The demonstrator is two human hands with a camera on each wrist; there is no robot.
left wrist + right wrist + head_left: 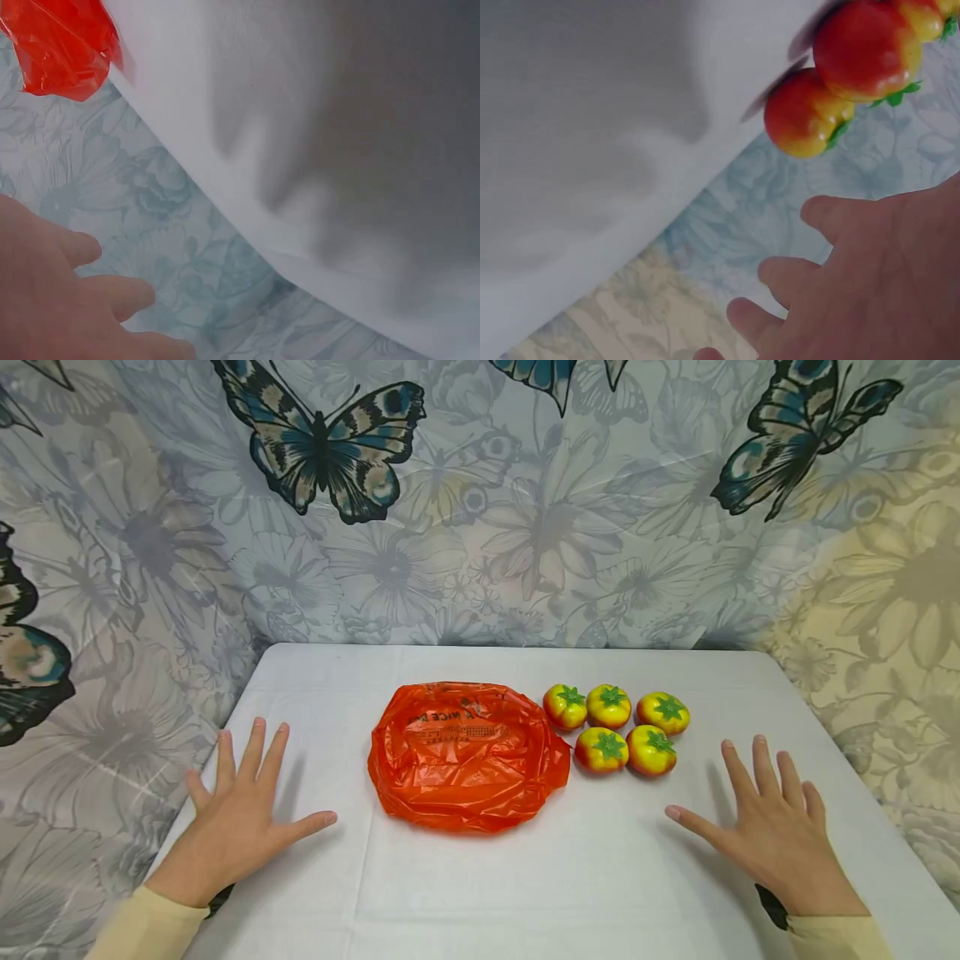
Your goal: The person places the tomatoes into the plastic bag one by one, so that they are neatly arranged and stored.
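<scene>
My left hand (243,822) is spread over the left side of the white table, palm down, holding nothing. To its right lies a crumpled red plastic bag (468,760) with dark print; a corner of the bag (67,49) shows in the left wrist view. Several red and yellow tomatoes (602,750) with green leafy tops sit in a group at the bag's right edge. My right hand (780,831) hovers at the right side, fingers spread and holding nothing, nearest to the tomatoes. The right wrist view shows a tomato (862,52) beyond its fingers (787,277).
A white cloth covers the table (555,885), whose back edge meets a patterned curtain (480,543) with flowers and butterflies. The same kind of fabric hangs at the left and right sides.
</scene>
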